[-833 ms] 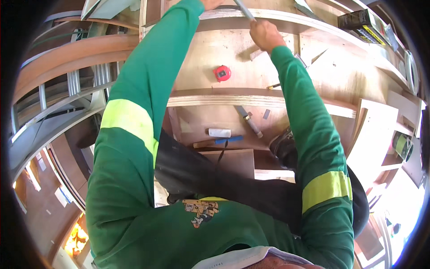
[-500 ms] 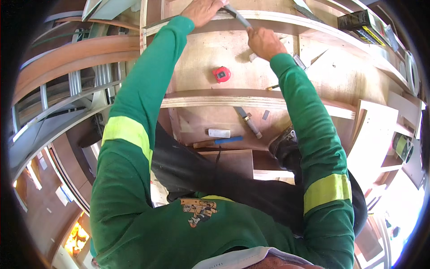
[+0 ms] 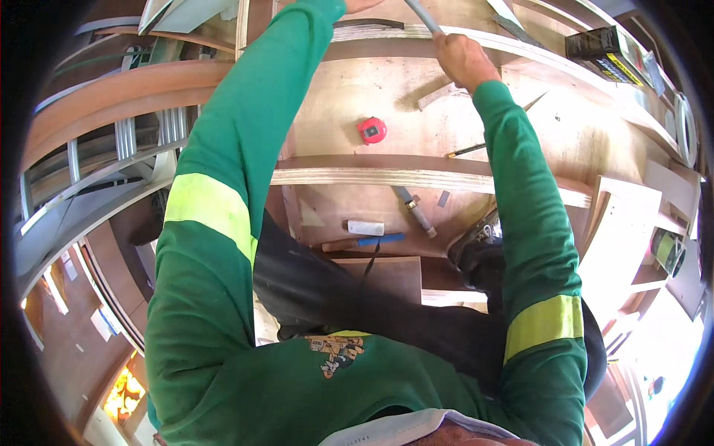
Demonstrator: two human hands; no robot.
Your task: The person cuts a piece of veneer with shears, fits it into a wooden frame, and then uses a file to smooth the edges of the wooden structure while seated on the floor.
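My right hand [image 3: 467, 59] is closed round the lower end of a long grey bar [image 3: 422, 13], whose kind I cannot make out. The bar slants up and out past the top edge. My left hand [image 3: 362, 4] shows only in a sliver at that edge, its fingers out of sight. Below the hands runs a pale wooden rail [image 3: 520, 49] with a dark thin strip [image 3: 368, 24] lying along it. A red tape measure [image 3: 372, 131] rests on the plywood panel [image 3: 338, 111]. Near my right forearm lie a pencil [image 3: 466, 151] and a small wood offcut [image 3: 439, 96].
A nearer plywood crosspiece [image 3: 379, 177] spans the frame. Beyond it lie a tool with a grey blade [image 3: 414, 212], a white block [image 3: 366, 227] and a blue-and-wood-handled tool [image 3: 364, 242]. A black box [image 3: 604, 56] sits far right; curved wooden pieces [image 3: 126, 82] stand left.
Both hands have shifted up and right, the left mostly leaving the picture. The bar has moved with the right hand. The dark strip and wood offcut now show more fully.
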